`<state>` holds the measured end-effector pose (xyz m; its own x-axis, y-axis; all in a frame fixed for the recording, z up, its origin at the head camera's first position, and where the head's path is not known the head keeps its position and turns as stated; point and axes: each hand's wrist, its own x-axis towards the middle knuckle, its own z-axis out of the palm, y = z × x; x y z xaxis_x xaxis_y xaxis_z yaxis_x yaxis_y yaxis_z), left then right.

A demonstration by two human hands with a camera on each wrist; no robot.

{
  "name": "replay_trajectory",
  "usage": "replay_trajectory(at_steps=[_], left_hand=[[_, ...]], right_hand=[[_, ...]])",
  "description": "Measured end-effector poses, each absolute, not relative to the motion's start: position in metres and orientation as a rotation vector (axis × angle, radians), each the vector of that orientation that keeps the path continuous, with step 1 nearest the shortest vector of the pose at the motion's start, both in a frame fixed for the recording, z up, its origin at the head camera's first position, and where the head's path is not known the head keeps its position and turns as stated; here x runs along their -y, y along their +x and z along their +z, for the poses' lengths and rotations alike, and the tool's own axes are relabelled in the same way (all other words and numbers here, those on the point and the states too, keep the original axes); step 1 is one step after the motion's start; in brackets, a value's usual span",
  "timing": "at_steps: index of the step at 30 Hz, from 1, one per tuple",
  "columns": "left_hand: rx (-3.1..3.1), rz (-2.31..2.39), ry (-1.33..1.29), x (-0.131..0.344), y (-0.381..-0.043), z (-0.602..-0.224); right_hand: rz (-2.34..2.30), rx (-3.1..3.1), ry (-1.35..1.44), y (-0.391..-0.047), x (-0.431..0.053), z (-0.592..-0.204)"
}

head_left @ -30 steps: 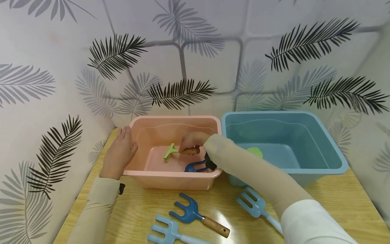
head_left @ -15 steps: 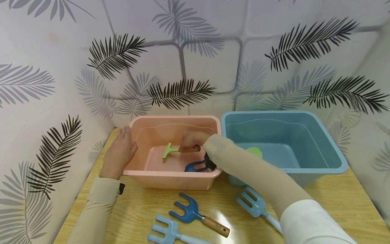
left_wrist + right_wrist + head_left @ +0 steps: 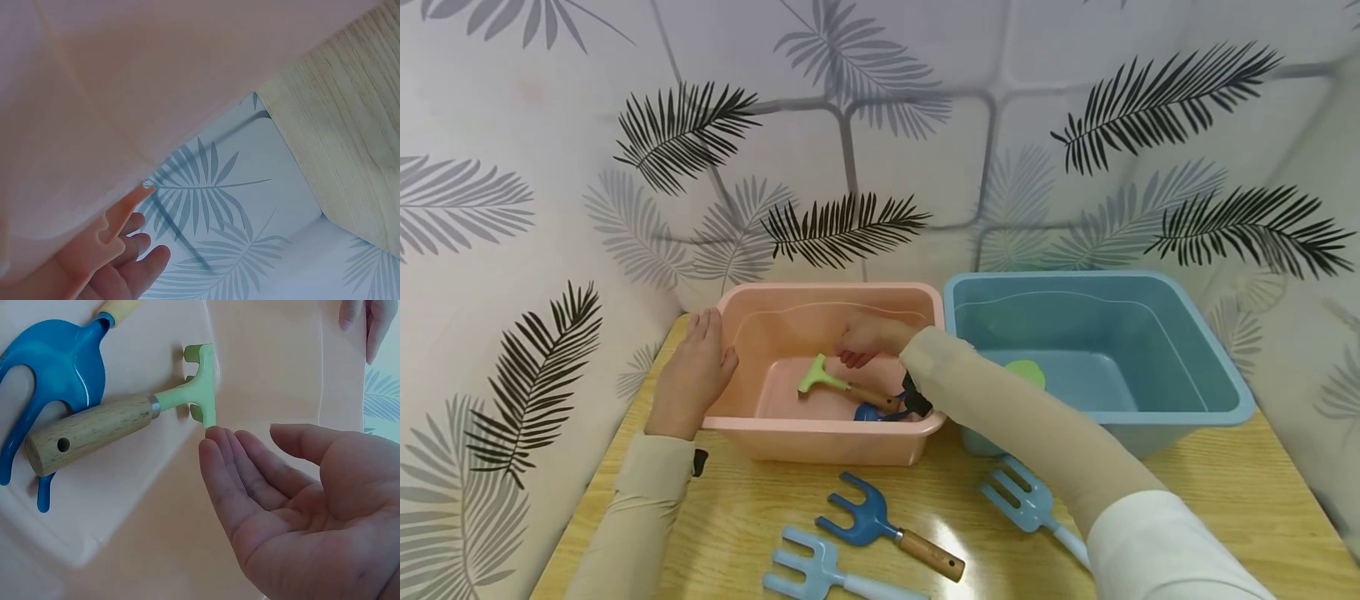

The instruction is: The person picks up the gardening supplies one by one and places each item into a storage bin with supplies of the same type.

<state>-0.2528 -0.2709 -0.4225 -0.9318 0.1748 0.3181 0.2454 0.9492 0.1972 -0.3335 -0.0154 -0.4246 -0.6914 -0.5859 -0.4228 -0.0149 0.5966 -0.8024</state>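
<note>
Inside the pink bin [image 3: 820, 450], a small light-green rake [image 3: 203, 381] with a wooden handle lies with its handle end over a blue hand fork [image 3: 69, 356]. My right hand [image 3: 867, 340] is just above the rake, fingers loosely bent and palm bare in the right wrist view; it holds nothing. Whether a fingertip touches the rake head is hard to tell. My left hand [image 3: 694, 375] rests on the bin's left rim, fingers straight; in the left wrist view its fingertips [image 3: 156, 256] show past the rim.
A blue bin [image 3: 1097, 419] stands to the right with a light-green round piece [image 3: 1027, 372] inside, partly behind my right sleeve. On the wooden table [image 3: 737, 500] in front lie a dark-blue fork [image 3: 868, 518] with a wooden handle and two light-blue forks [image 3: 812, 567].
My right hand has let go of the rake's wooden handle and lifted slightly. The rake has turned, its handle end now nearer the bin's front and over the blue fork. My left hand stays put.
</note>
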Motion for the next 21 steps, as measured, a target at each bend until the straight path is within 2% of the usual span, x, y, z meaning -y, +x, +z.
replay_trajectory(at_steps=[15,21], left_hand=[[2.81,-0.321,-0.313,0.271,-0.2574,-0.4218],[2.842,-0.335,-0.298,0.2702,-0.2554,-0.422]], right_hand=[[-1.081,-2.216,-0.503,-0.3376,0.0143,-0.4229],[-1.07,-2.27,-0.62,-0.3398,0.0177,-0.4221]])
